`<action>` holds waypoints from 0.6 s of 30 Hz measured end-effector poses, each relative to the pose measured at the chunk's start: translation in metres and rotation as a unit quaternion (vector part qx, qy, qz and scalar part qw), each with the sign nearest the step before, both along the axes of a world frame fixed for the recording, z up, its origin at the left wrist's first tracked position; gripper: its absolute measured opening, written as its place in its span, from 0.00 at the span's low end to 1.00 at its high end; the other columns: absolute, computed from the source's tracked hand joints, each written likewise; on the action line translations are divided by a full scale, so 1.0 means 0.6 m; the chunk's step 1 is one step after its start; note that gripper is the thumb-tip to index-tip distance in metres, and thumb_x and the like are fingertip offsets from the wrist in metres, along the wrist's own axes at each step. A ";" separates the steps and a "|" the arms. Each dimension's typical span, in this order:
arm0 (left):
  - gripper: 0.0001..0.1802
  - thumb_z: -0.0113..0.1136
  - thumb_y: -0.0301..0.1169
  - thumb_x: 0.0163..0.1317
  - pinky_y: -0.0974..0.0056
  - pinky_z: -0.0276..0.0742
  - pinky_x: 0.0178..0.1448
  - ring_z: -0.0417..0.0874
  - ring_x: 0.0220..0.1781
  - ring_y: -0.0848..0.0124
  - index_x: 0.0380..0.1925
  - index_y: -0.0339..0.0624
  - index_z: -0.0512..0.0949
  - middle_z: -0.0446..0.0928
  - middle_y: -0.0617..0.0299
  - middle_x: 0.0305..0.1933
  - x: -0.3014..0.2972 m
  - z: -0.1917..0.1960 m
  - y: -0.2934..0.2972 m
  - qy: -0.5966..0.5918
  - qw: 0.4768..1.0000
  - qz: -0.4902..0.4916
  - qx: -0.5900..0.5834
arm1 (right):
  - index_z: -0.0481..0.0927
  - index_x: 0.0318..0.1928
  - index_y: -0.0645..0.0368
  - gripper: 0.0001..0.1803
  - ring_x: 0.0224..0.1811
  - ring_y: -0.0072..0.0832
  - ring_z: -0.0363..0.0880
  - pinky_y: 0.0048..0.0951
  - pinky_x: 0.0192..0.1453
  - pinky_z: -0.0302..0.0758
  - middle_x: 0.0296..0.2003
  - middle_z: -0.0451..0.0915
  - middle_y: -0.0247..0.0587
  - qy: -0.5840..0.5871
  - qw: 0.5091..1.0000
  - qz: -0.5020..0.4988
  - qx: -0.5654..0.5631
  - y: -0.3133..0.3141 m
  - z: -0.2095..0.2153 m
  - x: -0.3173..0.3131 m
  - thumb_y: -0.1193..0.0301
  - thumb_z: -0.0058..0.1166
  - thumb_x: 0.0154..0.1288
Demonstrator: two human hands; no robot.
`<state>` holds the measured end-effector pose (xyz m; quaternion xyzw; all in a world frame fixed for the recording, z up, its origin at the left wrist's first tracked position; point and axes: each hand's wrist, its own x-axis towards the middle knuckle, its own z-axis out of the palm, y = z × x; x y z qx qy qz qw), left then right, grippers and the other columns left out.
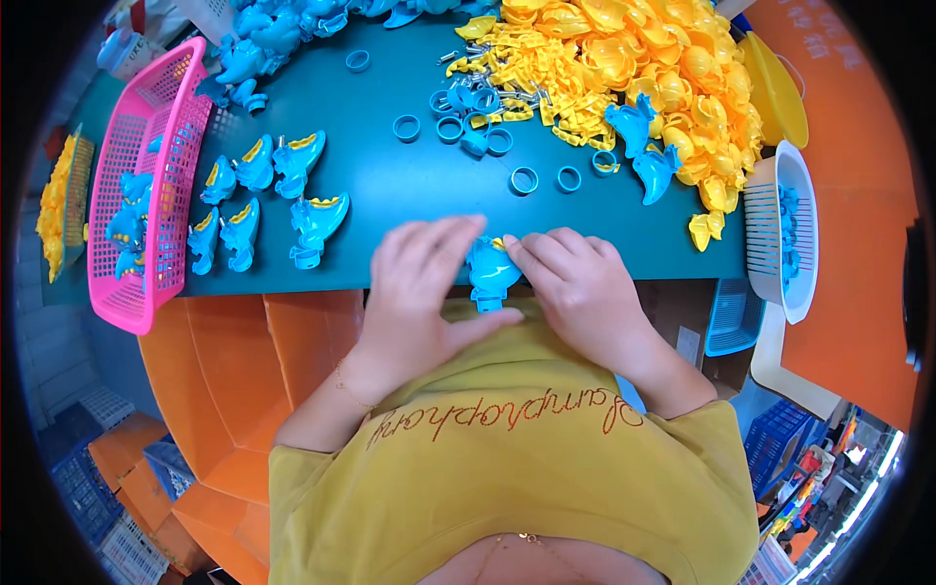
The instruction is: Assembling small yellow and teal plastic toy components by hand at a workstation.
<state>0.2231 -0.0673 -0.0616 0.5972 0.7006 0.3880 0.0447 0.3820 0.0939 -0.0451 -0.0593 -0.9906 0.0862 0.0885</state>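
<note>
At the table's near edge, a blue plastic toy part (490, 271) with a round neck points toward me, in front of my shirt. A small yellow strip (498, 244) shows at its far rim. My right hand (583, 288) is closed, its thumb and fingertips pressed on that rim beside the strip. My left hand (414, 278) is spread round the part's left side, thumb apart from the fingers, and does not appear to grip it. Several blue toy parts with yellow ridges (319, 222) lie in two rows to the left.
A pink basket (175, 127) with blue parts stands at the left. Loose blue rings (525, 180) lie mid-table, near a heap of small yellow pieces (526, 63). Yellow shells (673, 83) pile up at the far right, beside a white basket (801, 234). Blue parts (278, 39) are heaped far left.
</note>
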 end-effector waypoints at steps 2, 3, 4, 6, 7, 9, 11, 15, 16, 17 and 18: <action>0.47 0.85 0.55 0.41 0.52 0.70 0.63 0.78 0.59 0.56 0.60 0.44 0.81 0.81 0.60 0.60 -0.007 0.003 -0.002 0.026 0.995 0.069 -0.067 | 0.85 0.59 0.53 0.27 0.47 0.30 0.83 0.33 0.46 0.75 0.44 0.84 0.31 0.002 1.000 -0.004 -0.013 -0.002 0.002 0.001 0.77 0.64 0.57; 0.47 0.85 0.57 0.41 0.55 0.69 0.60 0.78 0.56 0.57 0.59 0.44 0.81 0.81 0.61 0.59 -0.009 -0.005 -0.001 0.030 0.996 0.042 -0.068 | 0.85 0.59 0.54 0.25 0.47 0.32 0.83 0.35 0.47 0.76 0.45 0.84 0.33 0.001 1.000 -0.007 -0.028 -0.001 0.004 0.000 0.77 0.64 0.58; 0.47 0.85 0.57 0.41 0.55 0.69 0.60 0.78 0.56 0.57 0.59 0.44 0.81 0.81 0.61 0.59 -0.010 -0.009 -0.002 0.034 0.996 0.044 -0.065 | 0.85 0.59 0.54 0.25 0.47 0.32 0.83 0.35 0.47 0.76 0.45 0.84 0.33 0.005 1.000 -0.006 -0.025 0.007 0.004 -0.003 0.77 0.64 0.58; 0.48 0.87 0.54 0.36 0.54 0.69 0.62 0.78 0.56 0.58 0.59 0.45 0.82 0.83 0.63 0.57 -0.010 -0.014 -0.002 -0.008 0.998 0.036 -0.059 | 0.87 0.55 0.56 0.19 0.47 0.37 0.84 0.38 0.49 0.79 0.45 0.85 0.37 0.003 0.980 0.015 -0.201 0.041 0.003 -0.009 0.78 0.63 0.62; 0.49 0.88 0.55 0.35 0.55 0.69 0.61 0.78 0.53 0.60 0.58 0.45 0.82 0.84 0.63 0.52 -0.009 -0.013 -0.001 -0.017 0.998 0.037 -0.049 | 0.88 0.51 0.58 0.14 0.46 0.42 0.85 0.40 0.49 0.81 0.43 0.85 0.42 -0.004 0.962 0.039 -0.272 0.059 0.009 -0.017 0.77 0.63 0.66; 0.48 0.88 0.55 0.36 0.56 0.70 0.60 0.78 0.52 0.61 0.58 0.45 0.82 0.83 0.63 0.51 -0.011 -0.011 0.002 -0.026 0.997 0.039 -0.066 | 0.88 0.51 0.58 0.12 0.46 0.43 0.85 0.40 0.49 0.81 0.42 0.85 0.43 0.014 0.964 0.034 -0.264 0.087 0.024 -0.041 0.76 0.63 0.67; 0.48 0.89 0.54 0.36 0.57 0.71 0.59 0.78 0.50 0.62 0.58 0.45 0.82 0.83 0.63 0.49 -0.014 -0.006 0.004 -0.037 0.995 0.043 -0.082 | 0.88 0.47 0.60 0.09 0.45 0.44 0.86 0.39 0.50 0.81 0.40 0.86 0.47 0.045 0.972 0.005 -0.229 0.122 0.029 -0.078 0.74 0.64 0.69; 0.45 0.87 0.53 0.40 0.58 0.73 0.56 0.79 0.48 0.61 0.58 0.45 0.81 0.83 0.61 0.47 -0.026 0.001 0.018 -0.112 0.987 0.053 -0.101 | 0.89 0.42 0.58 0.06 0.46 0.43 0.83 0.41 0.50 0.81 0.39 0.85 0.43 0.084 0.994 0.000 -0.077 0.180 0.025 -0.165 0.72 0.65 0.67; 0.43 0.86 0.53 0.43 0.56 0.73 0.56 0.80 0.49 0.60 0.58 0.45 0.81 0.83 0.60 0.47 -0.029 0.002 0.022 -0.120 0.985 0.051 -0.110 | 0.89 0.42 0.57 0.06 0.47 0.42 0.83 0.42 0.49 0.81 0.39 0.84 0.41 0.050 0.998 0.013 -0.033 0.186 0.023 -0.179 0.72 0.65 0.66; 0.43 0.86 0.53 0.43 0.56 0.73 0.56 0.80 0.49 0.60 0.58 0.45 0.81 0.83 0.60 0.47 -0.029 -0.002 0.023 -0.122 0.985 0.055 -0.110 | 0.89 0.41 0.56 0.06 0.47 0.40 0.82 0.42 0.49 0.81 0.39 0.83 0.39 0.014 0.999 0.029 0.009 0.187 0.020 -0.191 0.71 0.65 0.64; 0.43 0.86 0.52 0.43 0.56 0.73 0.56 0.80 0.49 0.60 0.58 0.46 0.81 0.83 0.60 0.49 -0.028 -0.010 0.024 -0.089 0.992 0.054 -0.066 | 0.89 0.41 0.56 0.06 0.47 0.40 0.82 0.42 0.49 0.81 0.39 0.83 0.39 0.012 0.999 0.032 0.008 0.187 0.018 -0.202 0.71 0.65 0.64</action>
